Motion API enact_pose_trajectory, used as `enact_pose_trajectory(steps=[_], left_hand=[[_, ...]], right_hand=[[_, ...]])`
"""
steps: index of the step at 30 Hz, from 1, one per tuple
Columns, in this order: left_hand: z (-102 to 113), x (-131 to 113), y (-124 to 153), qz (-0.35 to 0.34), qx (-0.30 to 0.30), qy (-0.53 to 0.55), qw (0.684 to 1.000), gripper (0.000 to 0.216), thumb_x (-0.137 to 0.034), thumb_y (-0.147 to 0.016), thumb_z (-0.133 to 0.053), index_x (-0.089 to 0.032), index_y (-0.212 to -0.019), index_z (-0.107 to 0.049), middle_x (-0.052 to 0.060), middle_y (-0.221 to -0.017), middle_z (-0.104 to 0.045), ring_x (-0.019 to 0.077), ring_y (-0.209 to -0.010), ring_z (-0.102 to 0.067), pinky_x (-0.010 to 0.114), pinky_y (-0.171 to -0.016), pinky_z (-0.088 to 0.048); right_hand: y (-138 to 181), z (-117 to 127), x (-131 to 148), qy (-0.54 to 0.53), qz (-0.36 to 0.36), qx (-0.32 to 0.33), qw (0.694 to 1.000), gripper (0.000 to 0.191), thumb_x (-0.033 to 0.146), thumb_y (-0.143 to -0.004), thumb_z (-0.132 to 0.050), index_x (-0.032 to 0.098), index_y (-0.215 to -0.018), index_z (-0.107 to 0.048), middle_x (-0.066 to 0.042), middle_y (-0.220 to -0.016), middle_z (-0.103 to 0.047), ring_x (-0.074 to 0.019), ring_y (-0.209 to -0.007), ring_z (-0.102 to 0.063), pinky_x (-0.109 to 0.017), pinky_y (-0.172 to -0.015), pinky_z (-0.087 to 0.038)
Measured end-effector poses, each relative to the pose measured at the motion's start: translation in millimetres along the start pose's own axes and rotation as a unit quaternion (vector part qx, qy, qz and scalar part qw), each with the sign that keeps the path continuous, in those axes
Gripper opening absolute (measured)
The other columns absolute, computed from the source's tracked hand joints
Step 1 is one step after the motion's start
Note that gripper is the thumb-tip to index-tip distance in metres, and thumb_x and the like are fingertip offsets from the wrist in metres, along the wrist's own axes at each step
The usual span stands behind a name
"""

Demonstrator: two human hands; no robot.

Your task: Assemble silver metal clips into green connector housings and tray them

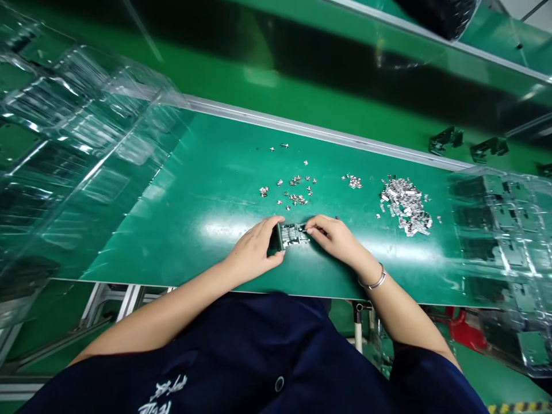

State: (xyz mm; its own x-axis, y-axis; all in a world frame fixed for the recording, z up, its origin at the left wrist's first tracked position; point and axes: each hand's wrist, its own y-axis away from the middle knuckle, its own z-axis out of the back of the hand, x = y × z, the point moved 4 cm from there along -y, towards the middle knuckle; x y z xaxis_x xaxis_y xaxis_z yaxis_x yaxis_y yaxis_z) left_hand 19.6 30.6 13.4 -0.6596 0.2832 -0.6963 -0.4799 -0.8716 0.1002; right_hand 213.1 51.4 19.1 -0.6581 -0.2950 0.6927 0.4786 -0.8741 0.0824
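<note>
My left hand [255, 250] grips a small dark rectangular housing [294, 235] by its left end, thumb on the near side and fingers on the far side. Rows of slots with bright metal strips show on the housing's upper face. At its right end, my right hand [334, 237] is closed in a pinch, thumb against index finger. Whatever lies between those fingertips is too small to make out. Beyond the hands, small metal pieces [297, 199] lie scattered in loose clusters on the green tabletop [207, 172].
A larger heap of metal parts [405, 204] lies to the right. Clear plastic compartment trays [86, 123] stand at the left, and another clear tray [513, 218] sits at the right. A metal rail [276, 122] runs along the back edge. Dark housings [446, 140] stand beyond it.
</note>
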Motion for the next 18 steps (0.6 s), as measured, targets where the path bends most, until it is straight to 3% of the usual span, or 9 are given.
enact_pose_trajectory(steps=[13, 18], left_hand=[[1, -2, 0, -0.006, -0.005, -0.008, 1.0, 0.059, -0.019, -0.075, -0.059, -0.02, -0.129, -0.035, 0.011, -0.126, -0.055, 0.028, -0.116, -0.055, 0.043, -0.096, -0.048], [1, -3, 0, 0.0, 0.006, -0.005, 1.0, 0.059, -0.019, -0.076, -0.061, -0.018, -0.129, -0.035, 0.013, -0.126, -0.055, 0.0283, -0.117, -0.055, 0.043, -0.097, -0.048]], right_hand=[[-10, -2, 7, 0.128, -0.09, 0.091, 0.984, 0.01, 0.016, -0.091, -0.049, 0.02, -0.084, -0.054, -0.002, -0.084, -0.061, -0.0159, -0.071, -0.055, -0.025, -0.055, -0.027], [-9, 4, 2, 0.019, -0.059, 0.111, 0.992, 0.01, 0.014, -0.09, -0.05, 0.02, -0.085, -0.057, 0.0, -0.085, -0.061, -0.0123, -0.072, -0.055, -0.022, -0.061, -0.032]])
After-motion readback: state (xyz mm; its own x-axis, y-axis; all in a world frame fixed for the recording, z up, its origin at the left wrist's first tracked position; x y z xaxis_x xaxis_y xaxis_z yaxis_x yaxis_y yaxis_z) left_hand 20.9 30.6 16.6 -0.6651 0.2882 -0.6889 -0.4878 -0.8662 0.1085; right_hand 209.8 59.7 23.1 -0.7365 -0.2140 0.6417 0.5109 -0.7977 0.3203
